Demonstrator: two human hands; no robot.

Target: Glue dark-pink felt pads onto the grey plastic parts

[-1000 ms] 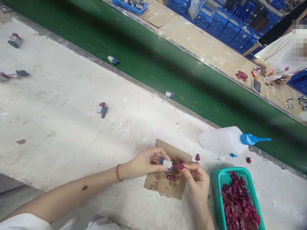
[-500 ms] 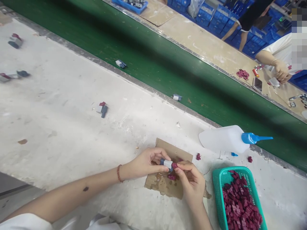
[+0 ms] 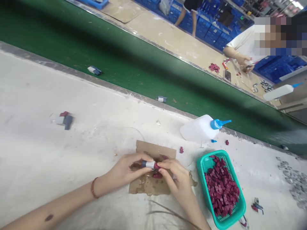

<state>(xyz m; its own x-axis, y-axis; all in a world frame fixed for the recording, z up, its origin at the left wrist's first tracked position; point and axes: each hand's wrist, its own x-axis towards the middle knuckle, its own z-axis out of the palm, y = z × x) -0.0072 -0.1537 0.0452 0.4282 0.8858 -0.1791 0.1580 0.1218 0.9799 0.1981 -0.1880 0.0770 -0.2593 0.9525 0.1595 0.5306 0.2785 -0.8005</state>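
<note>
Over a stained piece of cardboard (image 3: 153, 188), my left hand (image 3: 130, 169) pinches a small grey and dark blue part (image 3: 150, 164) between thumb and fingers. My right hand (image 3: 174, 175) grips a small maroon piece (image 3: 156, 165) at the right end of that part, the two touching. Another maroon piece (image 3: 157, 175) lies on the cardboard just beneath. To the right stands a green basket (image 3: 200, 179) filled with maroon pieces (image 3: 222, 188).
A white bottle (image 3: 198, 128) with a blue nozzle lies behind the basket. Beyond runs a green conveyor (image 3: 134, 54) carrying small parts. An assembled part (image 3: 66, 120) sits at left. Grey pieces (image 3: 294, 182) lie at far right. Across the belt, a person (image 3: 242, 60) handles something.
The view has swung to the right, bringing more of the right side into sight. Both hands keep hold of their pieces, the maroon one now against the grey part's end.
</note>
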